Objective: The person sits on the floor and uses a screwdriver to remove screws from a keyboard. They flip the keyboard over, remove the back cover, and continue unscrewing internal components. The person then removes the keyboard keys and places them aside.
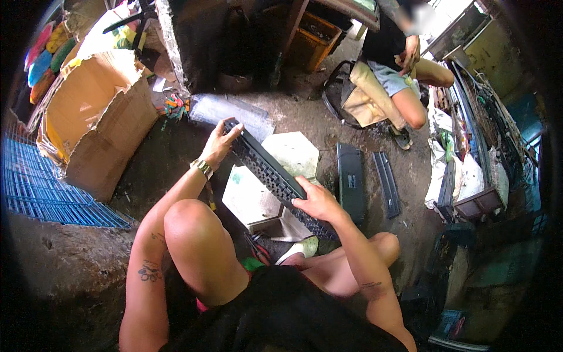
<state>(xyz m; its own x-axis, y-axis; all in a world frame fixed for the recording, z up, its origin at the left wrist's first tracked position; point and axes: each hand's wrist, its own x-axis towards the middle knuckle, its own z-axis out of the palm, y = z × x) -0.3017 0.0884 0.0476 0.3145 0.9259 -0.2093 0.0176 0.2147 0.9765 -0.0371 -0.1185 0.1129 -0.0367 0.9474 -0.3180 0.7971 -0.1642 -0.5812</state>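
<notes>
While holding a black keyboard (pixel 267 175) slantwise above pale angular blocks (pixel 248 198), have both hands closed on it – clasp its upper-left end with the left hand (pixel 221 144) and grip it toward the lower-right end with the right hand (pixel 319 200), laying the thumb across the keys. Cannot tell about contact between keyboard and blocks. Wear a metal watch (pixel 204 169) on the left wrist. Sit low, with knees bent to either side; see a white shoe (pixel 298 251) below the keyboard.

Find a flat black panel (pixel 350 185) on the floor right of the blocks and, near it, farther right, a narrow black strip (pixel 386 185) with ridged edges. Note a greyish sheet (pixel 249 111) lying beyond the left hand. At left, log an open cardboard box (pixel 114 144) with a blue wire grid (pixel 56 185) next to it; beyond the box, small orange and green items (pixel 174 105) – too small to identify. At upper right, record a seated co-worker (pixel 384 44) and, to the left, an orange crate (pixel 316 44)
</notes>
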